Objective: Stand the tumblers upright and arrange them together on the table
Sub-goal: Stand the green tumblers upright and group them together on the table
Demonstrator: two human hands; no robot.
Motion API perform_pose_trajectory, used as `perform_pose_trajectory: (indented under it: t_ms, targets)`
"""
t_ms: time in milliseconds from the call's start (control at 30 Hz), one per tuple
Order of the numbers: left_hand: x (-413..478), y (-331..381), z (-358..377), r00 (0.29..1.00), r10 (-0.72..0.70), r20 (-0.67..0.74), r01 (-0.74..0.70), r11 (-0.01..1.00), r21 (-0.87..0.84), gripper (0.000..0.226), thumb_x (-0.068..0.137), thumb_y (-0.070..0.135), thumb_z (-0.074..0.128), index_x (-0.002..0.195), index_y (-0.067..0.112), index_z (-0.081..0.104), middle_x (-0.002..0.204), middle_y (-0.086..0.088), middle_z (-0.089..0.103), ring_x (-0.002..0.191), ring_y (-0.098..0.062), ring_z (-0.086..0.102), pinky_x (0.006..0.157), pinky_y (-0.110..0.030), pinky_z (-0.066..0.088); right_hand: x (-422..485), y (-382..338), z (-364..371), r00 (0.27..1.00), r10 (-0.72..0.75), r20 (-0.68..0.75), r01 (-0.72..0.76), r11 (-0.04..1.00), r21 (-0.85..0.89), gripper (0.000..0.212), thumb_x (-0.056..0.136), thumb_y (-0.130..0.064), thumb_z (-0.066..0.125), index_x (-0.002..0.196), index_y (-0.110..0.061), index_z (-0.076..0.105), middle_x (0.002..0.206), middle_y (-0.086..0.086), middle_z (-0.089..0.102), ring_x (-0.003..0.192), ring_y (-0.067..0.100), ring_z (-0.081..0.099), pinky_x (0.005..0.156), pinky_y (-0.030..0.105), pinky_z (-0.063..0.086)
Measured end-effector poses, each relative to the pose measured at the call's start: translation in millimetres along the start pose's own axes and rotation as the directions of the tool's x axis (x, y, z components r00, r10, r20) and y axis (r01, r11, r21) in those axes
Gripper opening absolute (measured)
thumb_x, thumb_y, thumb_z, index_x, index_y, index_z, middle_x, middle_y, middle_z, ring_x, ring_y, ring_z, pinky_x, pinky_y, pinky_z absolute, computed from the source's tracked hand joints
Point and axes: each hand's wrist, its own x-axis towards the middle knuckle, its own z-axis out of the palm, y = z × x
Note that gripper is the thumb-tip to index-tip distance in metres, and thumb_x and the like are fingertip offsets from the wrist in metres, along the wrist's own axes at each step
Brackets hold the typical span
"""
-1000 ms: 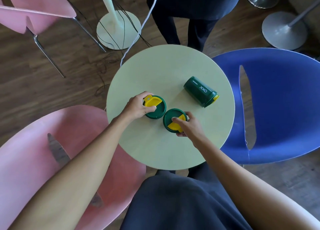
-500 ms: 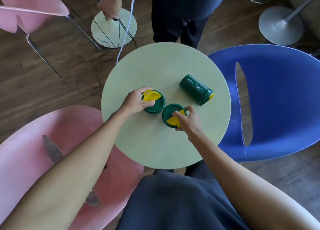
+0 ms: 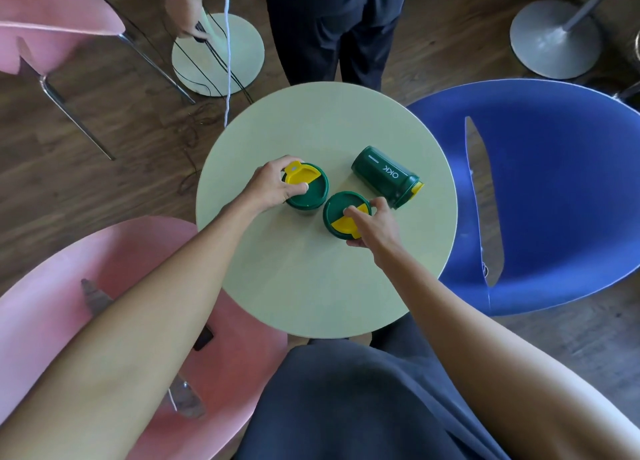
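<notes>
Three dark green tumblers with yellow lid flaps are on a round pale green table (image 3: 311, 286). The left tumbler (image 3: 310, 192) stands upright, and my left hand (image 3: 273, 189) grips its lid from the left side. Close beside it to the right stands the middle tumbler (image 3: 337, 213), upright, with my right hand (image 3: 375, 227) closed on its lid from the right. The third tumbler (image 3: 386, 175) lies on its side behind my right hand, white lettering up, its lid pointing right.
A blue chair (image 3: 554, 189) stands right of the table. A pink chair (image 3: 104, 303) is at the near left, another pink chair (image 3: 52, 19) at the far left. A person (image 3: 332, 26) stands beyond the table holding cables near a white stand base (image 3: 218, 54).
Both hands stay on the two upright tumblers. The right tumbler's lid has turned slightly under my right hand. The standing person's hand has come into view at the cables.
</notes>
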Motion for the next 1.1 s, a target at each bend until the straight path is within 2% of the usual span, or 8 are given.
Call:
perform_pose_trajectory:
  t_ms: [133,267,400,500,633,767,900,1100]
  targets:
    - [-4.4,-4.1,-1.0,0.999,-0.023,0.026,0.024,0.999,-0.046,0.053,0.084,0.027,0.075,0.133,0.019,0.057,0.125,-0.006,0.063,0.12,-0.023,0.055,0.095,-0.032,0.044,4.6,1.9,-7.2,0.998,-0.009,0.068,0.016,0.995,-0.103,0.061,0.083,-0.045,0.067,0.133,-0.017,0.044,0.113,0.012,0.058,0.07,0.019,0.064,0.067,0.037,0.061]
    - [-11.0,-3.9,4.3,0.998,-0.061,-0.004,0.06,0.989,-0.134,0.06,0.077,0.034,0.076,0.132,0.016,0.057,0.122,-0.004,0.065,0.115,-0.021,0.059,0.096,-0.033,0.046,24.1,8.5,-21.6,0.953,-0.285,-0.105,0.253,0.936,-0.243,0.058,0.08,-0.06,0.056,0.119,-0.016,0.057,0.106,0.006,0.057,0.092,0.019,0.058,0.084,0.033,0.048]
    - [-16.9,-7.0,14.6,0.991,-0.111,-0.071,0.086,0.954,-0.286,0.061,0.071,0.037,0.075,0.128,0.023,0.057,0.12,-0.002,0.065,0.114,-0.019,0.06,0.098,-0.036,0.048,58.1,7.7,-55.9,0.869,-0.465,-0.171,0.28,0.747,-0.603,0.055,0.08,-0.039,0.065,0.129,-0.02,0.049,0.134,0.008,0.045,0.121,0.03,0.044,0.102,0.043,0.036]
    - [-18.7,-11.3,21.3,0.987,-0.129,-0.094,0.088,0.933,-0.35,0.053,0.079,0.032,0.076,0.127,0.025,0.057,0.112,0.002,0.064,0.105,-0.018,0.059,0.088,-0.034,0.049,80.7,3.4,-73.5,0.919,-0.393,-0.037,0.238,0.626,-0.743,0.079,0.075,-0.044,0.072,0.141,-0.024,0.035,0.143,0.01,0.038,0.13,0.033,0.037,0.107,0.047,0.03]
    - [-20.2,-13.3,28.5,0.981,-0.155,-0.12,0.092,0.905,-0.416,0.05,0.082,0.029,0.074,0.129,0.028,0.056,0.104,0.01,0.064,0.105,-0.018,0.06,0.085,-0.033,0.049,101.3,-1.4,-75.2,0.953,-0.273,0.128,0.274,0.605,-0.748,0.087,0.069,-0.04,0.078,0.14,-0.022,0.032,0.132,0.012,0.047,0.122,0.034,0.046,0.095,0.046,0.04]
    - [-22.7,-10.6,30.5,0.979,-0.174,-0.108,0.109,0.887,-0.448,0.048,0.089,0.021,0.071,0.133,0.027,0.055,0.104,0.01,0.063,0.1,-0.014,0.059,0.084,-0.03,0.047,98.3,-5.7,-72.6,0.931,-0.339,0.135,0.349,0.724,-0.595,0.087,0.064,-0.036,0.082,0.134,-0.021,0.034,0.126,0.014,0.049,0.111,0.031,0.053,0.08,0.034,0.041]
    - [-26.1,-9.3,28.6,0.977,-0.19,-0.093,0.126,0.877,-0.463,0.052,0.089,0.022,0.071,0.138,0.027,0.053,0.113,0.004,0.064,0.106,-0.017,0.058,0.094,-0.033,0.048,86.4,-28.7,-66.1,0.881,-0.465,0.091,0.449,0.758,-0.472,0.08,0.064,-0.041,0.08,0.128,-0.025,0.034,0.125,0.013,0.054,0.106,0.031,0.055,0.079,0.034,0.043]
    - [-27.3,-5.1,25.9,0.978,-0.197,-0.071,0.138,0.862,-0.488,0.053,0.089,0.02,0.071,0.138,0.025,0.052,0.114,0.004,0.062,0.106,-0.016,0.057,0.095,-0.032,0.047,71.7,-74.0,-44.2,0.834,-0.529,0.156,0.52,0.66,-0.542,0.072,0.067,-0.045,0.076,0.128,-0.031,0.041,0.125,0.009,0.052,0.11,0.032,0.049,0.087,0.043,0.048]
